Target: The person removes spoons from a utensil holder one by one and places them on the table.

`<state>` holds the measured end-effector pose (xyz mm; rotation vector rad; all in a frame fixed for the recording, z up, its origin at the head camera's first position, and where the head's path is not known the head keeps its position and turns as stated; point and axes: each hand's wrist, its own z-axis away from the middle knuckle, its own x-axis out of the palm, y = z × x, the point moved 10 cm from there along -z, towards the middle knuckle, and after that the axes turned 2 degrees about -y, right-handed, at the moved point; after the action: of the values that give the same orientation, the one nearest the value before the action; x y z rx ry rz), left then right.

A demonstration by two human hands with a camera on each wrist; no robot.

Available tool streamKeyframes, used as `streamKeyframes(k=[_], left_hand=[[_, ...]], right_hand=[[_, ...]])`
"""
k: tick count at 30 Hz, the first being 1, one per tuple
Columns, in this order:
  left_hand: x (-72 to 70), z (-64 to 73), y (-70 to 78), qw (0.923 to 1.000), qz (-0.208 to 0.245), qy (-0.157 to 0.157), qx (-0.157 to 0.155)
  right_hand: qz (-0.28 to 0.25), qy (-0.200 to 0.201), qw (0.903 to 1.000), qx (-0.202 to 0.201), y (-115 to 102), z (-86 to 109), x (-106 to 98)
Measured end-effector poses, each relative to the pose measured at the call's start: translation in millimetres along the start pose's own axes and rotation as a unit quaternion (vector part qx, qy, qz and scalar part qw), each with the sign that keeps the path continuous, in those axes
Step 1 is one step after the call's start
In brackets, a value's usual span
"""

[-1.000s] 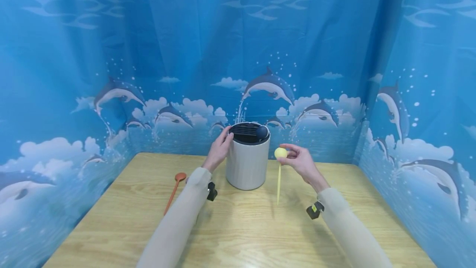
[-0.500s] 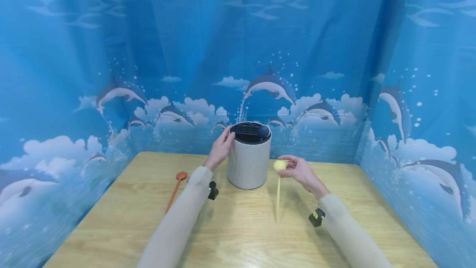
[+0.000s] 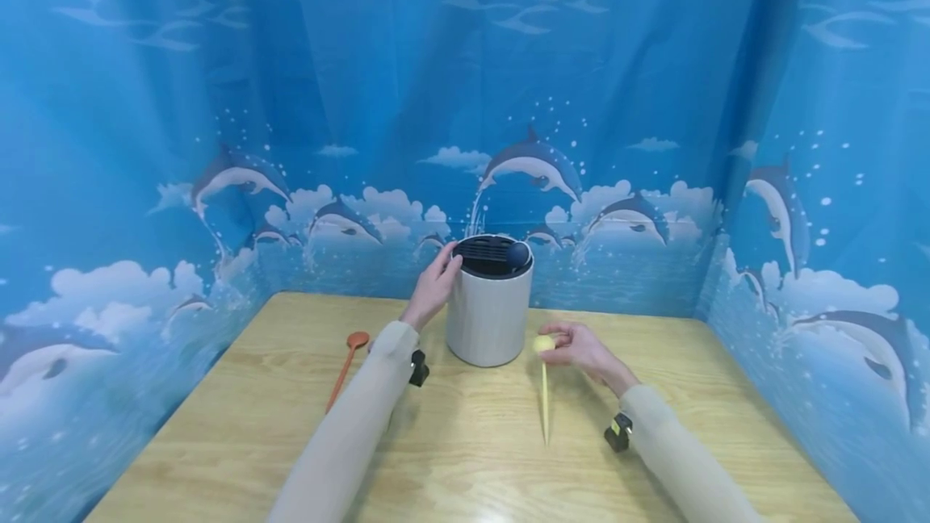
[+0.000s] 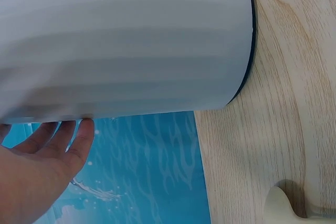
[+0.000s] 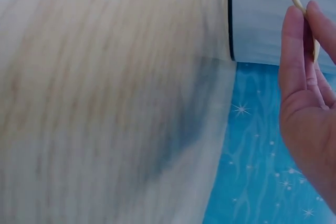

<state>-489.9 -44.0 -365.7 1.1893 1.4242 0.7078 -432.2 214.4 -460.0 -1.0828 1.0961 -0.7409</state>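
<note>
A pale grey utensil holder (image 3: 488, 317) with a black slotted insert stands upright on the table. My left hand (image 3: 433, 285) grips its upper left side near the rim; in the left wrist view the fingers (image 4: 81, 142) press against its wall. A dark blue utensil head (image 3: 517, 255) shows at the right of the holder's opening. To the holder's right, my right hand (image 3: 581, 352) pinches a yellow spoon (image 3: 545, 402) near its rounded head, handle pointing down. Whether the handle's tip touches the table cannot be told. Fingers and thumb also close on it in the right wrist view.
An orange-red spoon (image 3: 341, 370) lies on the wooden table (image 3: 465, 458), left of the left forearm. Part of a cream-coloured object (image 4: 278, 205) shows in the left wrist view. A blue dolphin-print curtain (image 3: 465, 103) surrounds the table's back and sides.
My right hand has come down with the yellow spoon, bringing it lower beside the holder. The left hand keeps its grip on the holder, which stays in place.
</note>
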Motion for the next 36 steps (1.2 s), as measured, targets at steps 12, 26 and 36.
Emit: streamKeyframes(k=[12, 26, 36], left_hand=[[0.9, -0.2, 0.5, 1.0000, 0.000, 0.003, -0.006], [-0.3, 1.8, 2.0, 1.0000, 0.005, 0.002, -0.001], [-0.2, 0.0, 1.3, 1.0000, -0.006, 0.006, -0.003]], right_hand=[[0.003, -0.005, 0.9985, 0.055, 28, 0.1, 15], [0.127, -0.004, 0.9897, 0.065, 22, 2.1, 17], [0.165, 0.009, 0.9830, 0.080, 25, 2.4, 11]])
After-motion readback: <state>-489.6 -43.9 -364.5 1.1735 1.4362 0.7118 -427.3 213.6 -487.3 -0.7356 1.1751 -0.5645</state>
